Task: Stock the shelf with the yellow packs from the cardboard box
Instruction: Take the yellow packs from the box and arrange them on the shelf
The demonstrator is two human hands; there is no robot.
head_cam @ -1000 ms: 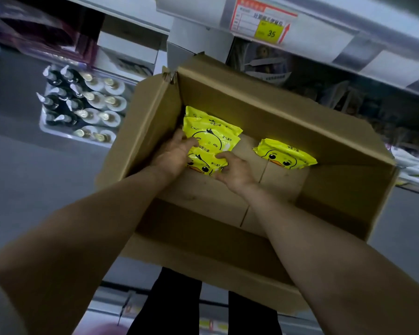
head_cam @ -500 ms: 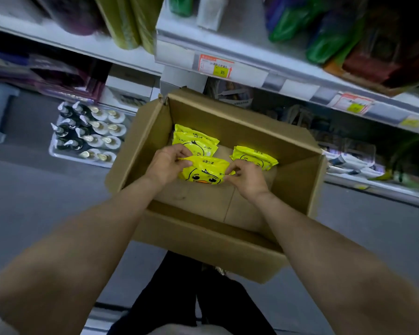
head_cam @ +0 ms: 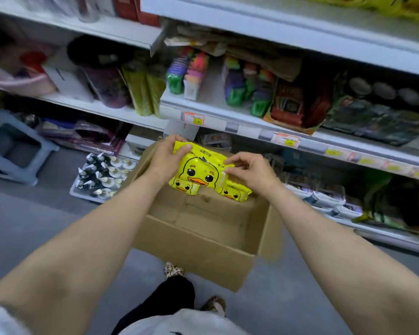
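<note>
**A:** What have the hands got?

**B:** The left hand (head_cam: 166,157) grips the far-left corner of a yellow duck pack (head_cam: 201,171), with the thumb laid on its face. The right hand (head_cam: 252,170) pinches the pack's right edge with curled fingers. Between them the pack hangs over the open cardboard box (head_cam: 198,247), which stands on the floor in front of the shelving.

**A:** Which step is that?

**B:** The carry, I'd judge: the pack is out of the box and not yet shelved. Next it needs raising to a free slot. The top shelf (head_cam: 300,32) looks a likely place, since other yellow packs (head_cam: 406,7) show on it at far right, though the frame cuts them off.

**A:** Anything unclear?

**B:** Two further packs (head_cam: 184,187) peep out beneath the held one. I cannot tell whether the hands hold them too or they lie in the box. The box's far wall is hidden behind the hands, the shelf goods are blurred, and the price tags (head_cam: 194,117) are unreadable.
</note>
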